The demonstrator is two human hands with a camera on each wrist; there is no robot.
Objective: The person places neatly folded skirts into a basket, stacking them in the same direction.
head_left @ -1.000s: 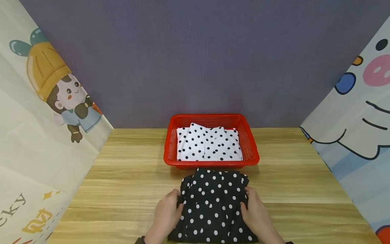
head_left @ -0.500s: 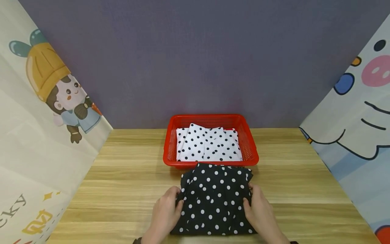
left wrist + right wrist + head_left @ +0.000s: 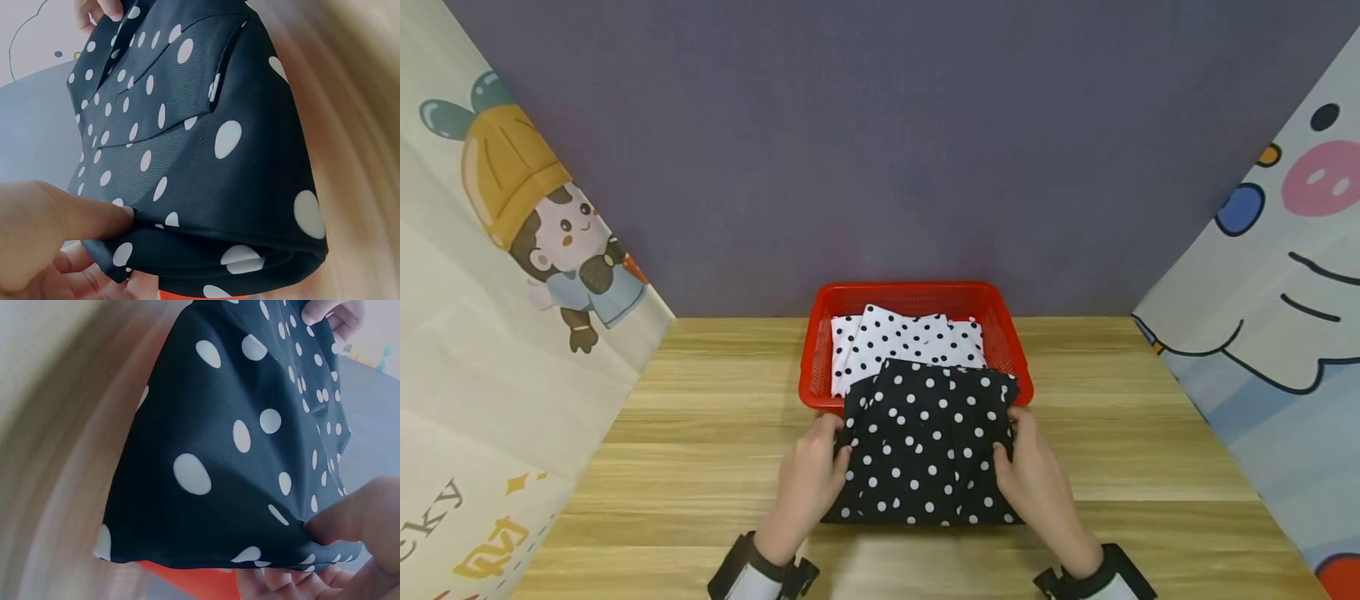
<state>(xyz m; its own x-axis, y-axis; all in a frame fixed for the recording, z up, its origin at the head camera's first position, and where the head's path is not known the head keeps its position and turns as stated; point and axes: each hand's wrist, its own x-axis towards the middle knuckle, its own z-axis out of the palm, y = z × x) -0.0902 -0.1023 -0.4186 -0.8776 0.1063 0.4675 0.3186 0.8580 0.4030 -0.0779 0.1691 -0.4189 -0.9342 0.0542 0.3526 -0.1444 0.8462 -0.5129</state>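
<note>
A folded black garment with white polka dots (image 3: 925,450) is held level between both hands, its far part overlapping the front rim of a red plastic basket (image 3: 910,287). My left hand (image 3: 808,471) pinches its left side, thumb on top and fingers beneath. On the opposite side my right hand (image 3: 1037,475) grips the edge the same way. Stitched edges and stacked fold layers show on the garment (image 3: 187,156) in the left wrist view. Inside the basket lies a folded white cloth with black dots (image 3: 910,337), its front part hidden by the black garment.
The basket stands on a wood-grain table (image 3: 715,467) near its back edge, against a grey-purple wall panel (image 3: 880,150). Printed cartoon sheets border the table on the left (image 3: 490,400) and right (image 3: 1300,350). Dark bands with small devices sit on both wrists.
Both hands have carried the black polka-dot garment forward, away from the body. It has gone from just in front of the basket to over its front rim, covering part of the white cloth.
</note>
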